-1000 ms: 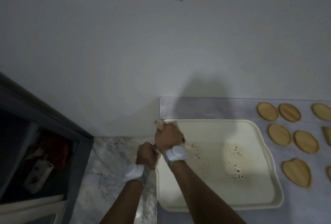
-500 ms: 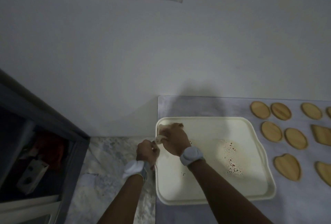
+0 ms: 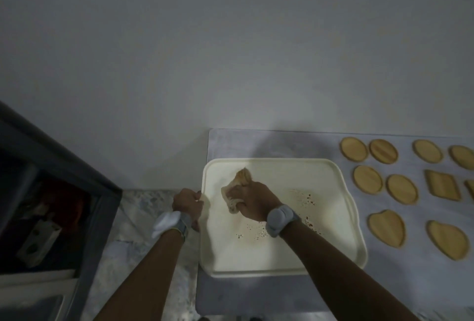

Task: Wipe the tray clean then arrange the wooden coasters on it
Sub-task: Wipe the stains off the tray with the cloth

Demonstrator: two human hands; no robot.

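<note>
A cream rectangular tray (image 3: pixel 269 256) lies on a grey mat, with brown spots scattered over its middle and right side. My right hand (image 3: pixel 252 198) presses a stained, crumpled cloth (image 3: pixel 237 183) onto the tray's upper left part. At the tray's left rim my left hand (image 3: pixel 188 202) is shut on the edge. Several wooden coasters lie on the mat right of the tray: round ones (image 3: pixel 354 149), a rectangular one (image 3: pixel 442 185) and heart-shaped ones (image 3: pixel 387 228).
The grey mat (image 3: pixel 256 292) sits on a marbled counter (image 3: pixel 133 218) against a plain white wall. At the left a dark cabinet frame (image 3: pixel 77 179) opens onto cluttered contents.
My right hand has dragged the cloth from the tray's far left corner down and rightward toward the middle. Fewer spots show on the tray's left part. My left hand keeps its grip on the rim.
</note>
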